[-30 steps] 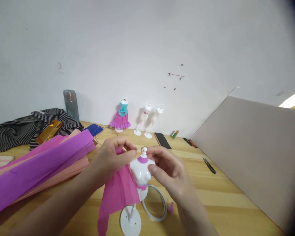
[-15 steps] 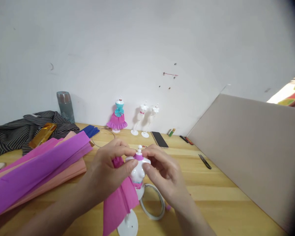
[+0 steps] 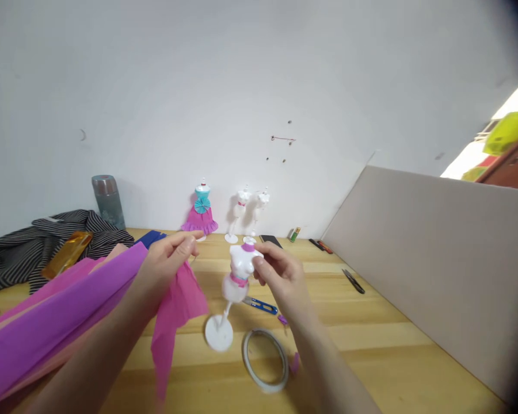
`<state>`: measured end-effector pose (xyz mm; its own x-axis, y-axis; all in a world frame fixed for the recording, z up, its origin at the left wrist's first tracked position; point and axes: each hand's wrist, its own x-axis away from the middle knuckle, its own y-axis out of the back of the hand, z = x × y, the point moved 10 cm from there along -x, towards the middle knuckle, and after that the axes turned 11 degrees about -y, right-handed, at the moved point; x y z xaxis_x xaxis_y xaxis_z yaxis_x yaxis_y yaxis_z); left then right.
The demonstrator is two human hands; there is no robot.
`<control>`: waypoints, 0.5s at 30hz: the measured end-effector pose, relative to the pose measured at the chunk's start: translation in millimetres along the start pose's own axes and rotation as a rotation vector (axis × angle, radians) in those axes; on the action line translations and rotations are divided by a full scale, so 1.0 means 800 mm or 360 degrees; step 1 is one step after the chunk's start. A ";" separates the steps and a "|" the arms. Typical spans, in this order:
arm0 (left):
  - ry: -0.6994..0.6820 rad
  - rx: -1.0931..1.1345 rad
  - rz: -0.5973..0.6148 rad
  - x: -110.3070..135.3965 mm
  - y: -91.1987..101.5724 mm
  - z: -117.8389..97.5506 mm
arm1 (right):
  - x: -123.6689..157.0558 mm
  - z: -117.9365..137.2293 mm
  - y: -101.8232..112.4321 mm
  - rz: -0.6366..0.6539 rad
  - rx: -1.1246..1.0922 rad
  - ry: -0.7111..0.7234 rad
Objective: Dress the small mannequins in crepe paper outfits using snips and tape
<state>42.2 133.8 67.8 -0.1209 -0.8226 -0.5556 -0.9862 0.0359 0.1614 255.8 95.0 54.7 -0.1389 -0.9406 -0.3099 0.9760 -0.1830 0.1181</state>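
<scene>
My right hand grips a small white mannequin by its shoulder, fingers closed on it. The mannequin tilts, with a purple band at its neck and a pink band round its waist. My left hand is closed on a pink crepe paper piece that hangs down beside the mannequin, apart from it. Under the mannequin and my right hand lie blue-handled thread snips. A roll of tape lies flat nearer to me, with small purple scraps beside it.
Long purple and pink crepe sheets cover the left side. Behind them are a striped cloth and a flask. A dressed mannequin and two bare ones stand by the wall. Black snips lie near the right panel.
My left hand has come off the mannequin's neck and moved left with the pink paper. The mannequin has lifted and tilted in my right hand, uncovering the blue snips.
</scene>
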 end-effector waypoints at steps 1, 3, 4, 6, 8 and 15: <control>0.0019 -0.0056 -0.0009 -0.001 0.004 0.002 | -0.004 -0.002 0.002 -0.0025 0.0028 0.0051; 0.0049 -0.0130 -0.0040 -0.003 0.013 0.005 | -0.010 -0.006 0.001 -0.0025 0.0098 0.0158; 0.0058 -0.0140 -0.0063 -0.005 0.017 0.005 | -0.013 -0.009 -0.001 -0.0025 0.0112 0.0202; 0.0094 -0.0145 -0.0117 -0.008 0.026 0.009 | -0.018 -0.019 -0.007 0.0019 0.0071 0.0202; 0.0136 -0.0152 -0.0149 -0.012 0.030 0.015 | -0.023 -0.031 -0.014 0.0084 -0.0020 0.0156; 0.0320 -0.0175 0.0102 -0.016 -0.006 0.051 | -0.037 -0.058 -0.030 0.0200 -0.0115 0.0126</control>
<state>43.7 167.3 40.6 -0.1469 -0.9174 -0.3698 -0.9577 0.0384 0.2852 244.4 140.3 17.1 -0.0044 -0.9288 -0.3706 0.9948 -0.0418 0.0930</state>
